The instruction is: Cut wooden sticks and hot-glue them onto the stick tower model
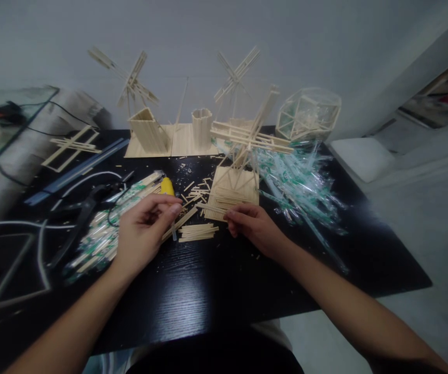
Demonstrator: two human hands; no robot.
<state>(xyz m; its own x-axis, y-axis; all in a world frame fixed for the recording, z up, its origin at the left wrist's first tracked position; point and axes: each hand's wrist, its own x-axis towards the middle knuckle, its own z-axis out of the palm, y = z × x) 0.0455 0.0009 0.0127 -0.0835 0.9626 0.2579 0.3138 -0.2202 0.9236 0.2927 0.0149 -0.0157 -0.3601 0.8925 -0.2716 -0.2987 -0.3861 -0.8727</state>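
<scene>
My left hand (146,228) is curled over the black table (208,291), its fingers pinching a thin wooden stick (180,219) beside a yellow-handled tool (166,186). My right hand (252,224) is closed on the near edge of a small stick-built windmill model (236,179), gripping sticks at its flat base. A short stack of cut sticks (197,231) lies between the two hands. Loose stick offcuts (196,195) are scattered just beyond it.
Two finished stick windmills (141,111) and a stick cup (202,127) stand at the back. A clear-covered stick dome (308,113) sits back right above a heap of plastic wrappers (297,184). Wrapped sticks (103,228), pliers (83,208) and cables lie left.
</scene>
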